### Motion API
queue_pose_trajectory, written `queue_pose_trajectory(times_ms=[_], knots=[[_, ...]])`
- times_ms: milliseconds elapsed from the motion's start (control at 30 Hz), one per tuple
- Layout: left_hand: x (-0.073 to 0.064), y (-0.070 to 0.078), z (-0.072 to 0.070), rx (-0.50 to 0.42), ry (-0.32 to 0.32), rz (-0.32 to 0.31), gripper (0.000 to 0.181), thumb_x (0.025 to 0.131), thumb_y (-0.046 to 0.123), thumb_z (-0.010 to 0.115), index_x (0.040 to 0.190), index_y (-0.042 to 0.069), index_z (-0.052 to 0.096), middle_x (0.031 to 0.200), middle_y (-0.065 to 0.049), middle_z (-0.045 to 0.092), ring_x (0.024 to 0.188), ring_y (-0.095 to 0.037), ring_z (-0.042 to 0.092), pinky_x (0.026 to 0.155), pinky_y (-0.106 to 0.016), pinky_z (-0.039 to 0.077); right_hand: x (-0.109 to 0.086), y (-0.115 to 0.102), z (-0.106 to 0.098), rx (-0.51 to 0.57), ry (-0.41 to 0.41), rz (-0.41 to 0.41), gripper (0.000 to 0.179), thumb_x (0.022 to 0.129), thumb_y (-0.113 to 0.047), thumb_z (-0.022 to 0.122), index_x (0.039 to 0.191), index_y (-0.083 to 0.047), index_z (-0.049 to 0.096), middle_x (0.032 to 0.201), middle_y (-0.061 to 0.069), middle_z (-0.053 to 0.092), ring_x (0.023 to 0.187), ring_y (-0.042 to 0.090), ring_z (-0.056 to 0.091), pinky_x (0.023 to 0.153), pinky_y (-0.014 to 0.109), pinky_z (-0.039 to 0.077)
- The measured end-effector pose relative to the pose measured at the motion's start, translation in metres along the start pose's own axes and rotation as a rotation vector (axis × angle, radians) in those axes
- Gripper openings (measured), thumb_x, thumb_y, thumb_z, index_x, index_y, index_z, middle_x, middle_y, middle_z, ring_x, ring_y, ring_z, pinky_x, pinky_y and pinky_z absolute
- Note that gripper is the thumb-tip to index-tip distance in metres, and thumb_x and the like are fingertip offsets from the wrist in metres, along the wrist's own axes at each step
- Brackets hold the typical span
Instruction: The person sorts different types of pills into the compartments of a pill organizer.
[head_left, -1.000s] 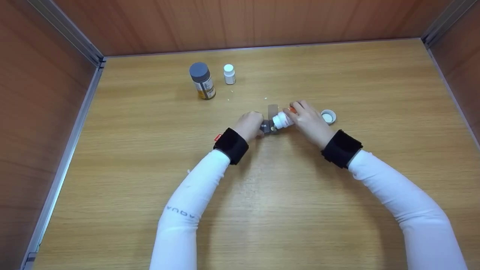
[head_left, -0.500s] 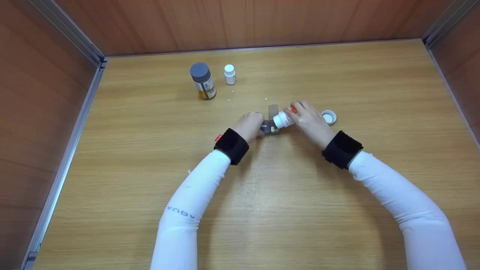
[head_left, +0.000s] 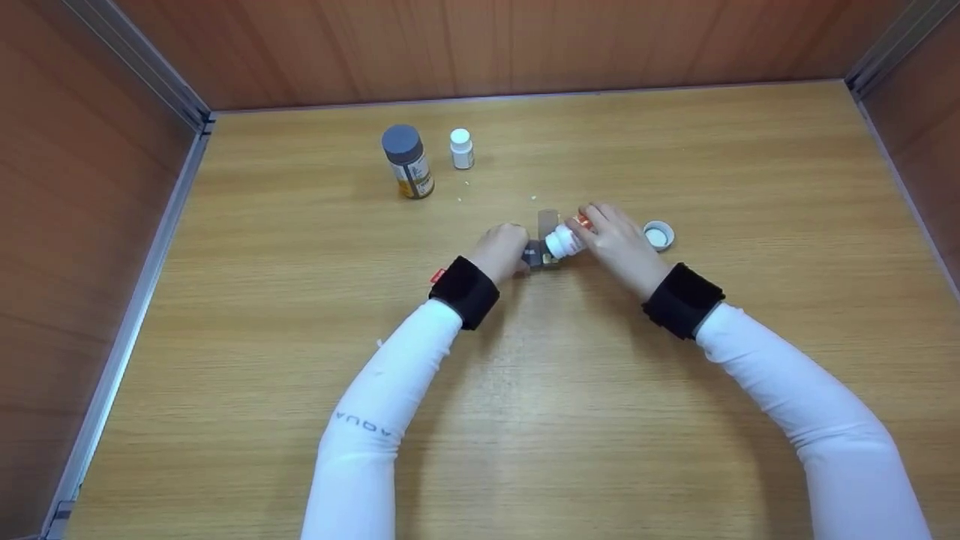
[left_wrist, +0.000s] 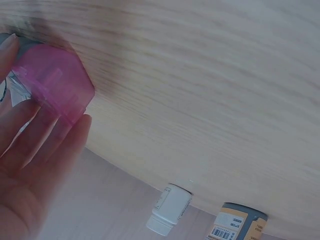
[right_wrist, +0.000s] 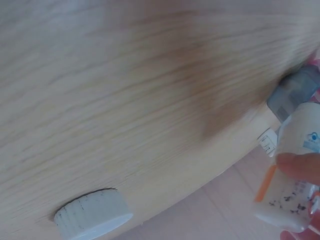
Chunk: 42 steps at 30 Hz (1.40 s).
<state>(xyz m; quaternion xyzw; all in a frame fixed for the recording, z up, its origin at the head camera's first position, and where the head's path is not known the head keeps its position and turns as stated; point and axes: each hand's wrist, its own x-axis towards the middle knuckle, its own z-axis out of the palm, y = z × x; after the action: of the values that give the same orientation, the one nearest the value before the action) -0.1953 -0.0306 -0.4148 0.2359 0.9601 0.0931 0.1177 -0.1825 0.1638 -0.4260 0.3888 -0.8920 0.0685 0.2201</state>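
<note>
My left hand [head_left: 501, 251] grips the left end of a small pill organizer [head_left: 533, 255] on the table. In the left wrist view, its pink translucent end [left_wrist: 62, 80] shows between thumb and fingers. A grey compartment at its right end has its lid [head_left: 548, 220] flipped back, and something small and yellowish shows inside. My right hand [head_left: 616, 244] holds a white pill bottle [head_left: 564, 241] with an orange band, tipped so its mouth is at that compartment. The right wrist view shows the bottle [right_wrist: 300, 130] beside the grey compartment [right_wrist: 292, 92].
A white bottle cap [head_left: 658, 235] lies upturned right of my right hand. Farther back stand a large dark-capped bottle [head_left: 409, 163] and a small white bottle [head_left: 462, 149]. Tiny white crumbs dot the wood near them. Wooden panels [head_left: 480, 49] wall the table's back and sides.
The hands and organizer stay nearly in place. A yellowish piece showed by the bottle's mouth a second ago; now yellowish bits show lower, within the compartment.
</note>
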Motion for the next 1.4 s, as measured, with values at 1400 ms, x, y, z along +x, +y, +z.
queue_pose_trajectory(times_ms=[1400], knots=[[-0.0002,0.0018,-0.0006,0.002,0.011,0.018,0.026,0.073,0.014,0.072,0.092,-0.002,0.063,0.092,-0.012,0.063,0.085,-0.023,0.058,0.076,-0.033,0.047,-0.006,0.0063,0.0041,0.125,0.016,0.07,0.039,0.071,0.015,0.058,0.109,0.005,0.056,0.103,0.025,0.051,0.095,0.037,0.048,0.082,0.043,0.044]])
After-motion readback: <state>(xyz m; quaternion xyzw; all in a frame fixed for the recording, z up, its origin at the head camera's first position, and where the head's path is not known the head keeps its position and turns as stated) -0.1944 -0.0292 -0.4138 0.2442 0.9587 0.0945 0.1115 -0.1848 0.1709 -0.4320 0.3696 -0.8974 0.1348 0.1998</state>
